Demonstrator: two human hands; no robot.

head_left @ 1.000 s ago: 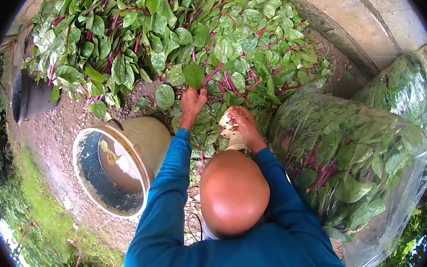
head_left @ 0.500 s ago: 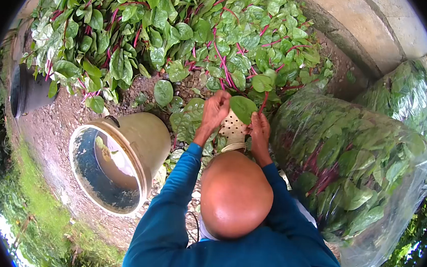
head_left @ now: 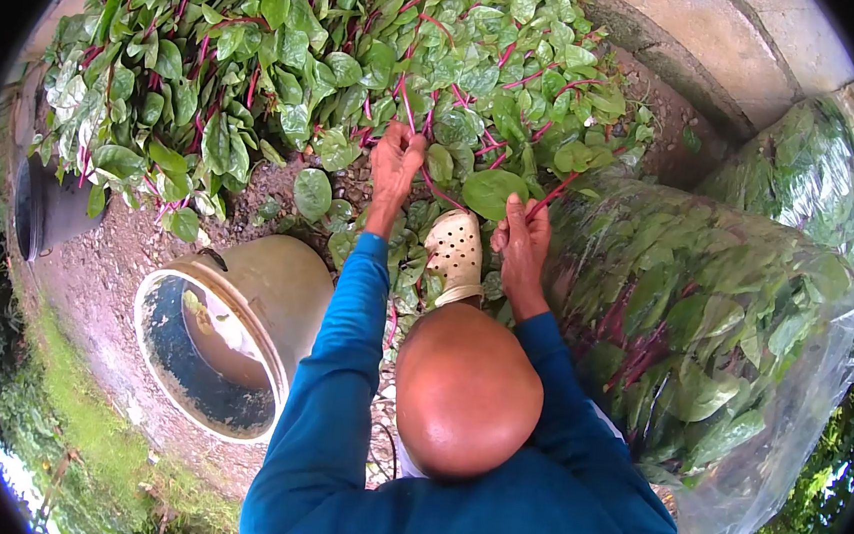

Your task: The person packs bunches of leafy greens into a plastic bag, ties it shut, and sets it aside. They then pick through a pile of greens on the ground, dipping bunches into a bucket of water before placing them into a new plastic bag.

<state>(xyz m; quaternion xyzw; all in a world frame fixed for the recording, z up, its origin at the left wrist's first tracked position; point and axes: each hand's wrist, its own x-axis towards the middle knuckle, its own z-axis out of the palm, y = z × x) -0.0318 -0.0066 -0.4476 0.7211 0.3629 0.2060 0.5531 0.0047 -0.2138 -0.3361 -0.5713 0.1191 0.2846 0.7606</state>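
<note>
My left hand (head_left: 395, 164) is closed in a pinch on a purple-red Malabar spinach stem (head_left: 441, 195), which trails from the fingers toward my right hand. My right hand (head_left: 524, 243) has thumb and fingers closed on another red stem (head_left: 555, 194) that points up and to the right. A broad green leaf (head_left: 494, 194) sits right at the right thumb. Beyond both hands lies a big heap of Malabar spinach vines (head_left: 362, 71). Between the forearms a cream clog with holes (head_left: 455, 252) rests over scattered leaves.
A tipped white bucket (head_left: 281, 276) lies to the left, its mouth facing me, with something pale inside. On the right bulges a clear plastic bag (head_left: 704, 319) full of the same leaves, another bag (head_left: 805, 176) behind it. A dark container (head_left: 56, 198) stands far left.
My left hand has moved left and away from me, apart from my right hand, with a stem now stretching between them. My right hand has hardly shifted; its stem now leans right.
</note>
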